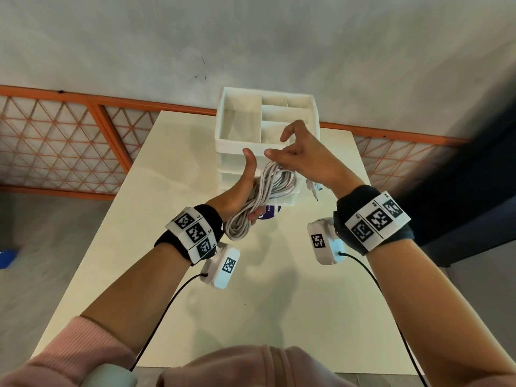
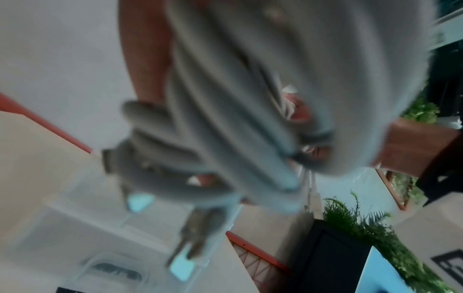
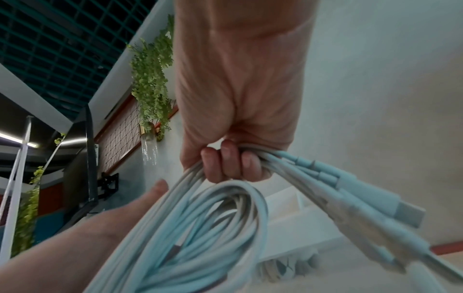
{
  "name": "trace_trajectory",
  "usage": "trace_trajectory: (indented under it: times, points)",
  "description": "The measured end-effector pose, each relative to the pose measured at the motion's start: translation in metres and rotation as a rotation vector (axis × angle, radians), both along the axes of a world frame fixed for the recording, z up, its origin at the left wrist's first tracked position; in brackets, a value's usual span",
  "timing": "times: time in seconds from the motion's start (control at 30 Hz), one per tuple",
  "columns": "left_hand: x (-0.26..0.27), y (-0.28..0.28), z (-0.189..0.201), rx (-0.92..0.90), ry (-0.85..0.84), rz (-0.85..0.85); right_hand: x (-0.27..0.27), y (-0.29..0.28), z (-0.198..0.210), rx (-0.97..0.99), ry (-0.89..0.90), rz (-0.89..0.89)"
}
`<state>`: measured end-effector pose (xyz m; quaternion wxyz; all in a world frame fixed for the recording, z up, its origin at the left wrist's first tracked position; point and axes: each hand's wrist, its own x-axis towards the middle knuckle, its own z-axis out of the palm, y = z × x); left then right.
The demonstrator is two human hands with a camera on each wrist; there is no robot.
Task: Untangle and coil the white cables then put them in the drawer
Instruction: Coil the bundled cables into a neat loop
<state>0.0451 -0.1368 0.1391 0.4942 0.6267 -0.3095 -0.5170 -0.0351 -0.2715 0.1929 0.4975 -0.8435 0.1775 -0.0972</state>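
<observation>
Nearest, above the cream table (image 1: 173,289), the left hand (image 1: 240,191) cradles the coil of white cables (image 1: 262,191): thumb stretched upward, fingertips curled under the loops. The right hand (image 1: 301,157) has its lower fingers (image 3: 230,160) clamped round the gathered strands just behind the connector ends (image 3: 375,200), while index finger and thumb stay spread and free. The bundle hangs in the air between the hands, touching nothing else.

My guess at the risk: the loops are loose and uneven, so if either grip slackens they could spring apart and snarl again — and the dangling plugs might catch on a rim on the way in.

Just beyond the hands stands the white drawer unit (image 1: 223,169), its top tray (image 1: 220,118) divided into compartments; whether a lower drawer is pulled out I cannot tell, since the hands cover it. A purple-labelled item (image 1: 272,210) lies under the coil. Farther off run the orange lattice fence (image 1: 69,146) and the grey wall (image 1: 251,37).
</observation>
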Motion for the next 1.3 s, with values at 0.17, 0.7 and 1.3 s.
trace_trajectory:
  times: [0.17, 0.7, 1.3]
  points:
    - [-0.001, 0.001, -0.002, -0.018, -0.147, -0.042, 0.000, -0.004, 0.000, -0.030, 0.009, -0.033]
    - [0.008, -0.011, -0.016, -0.117, -0.038, 0.167, -0.001, -0.006, -0.039, 0.011, 0.059, -0.173]
    - [0.004, -0.013, -0.016, -0.233, -0.046, 0.152, 0.009, -0.003, -0.036, 0.052, -0.018, -0.386]
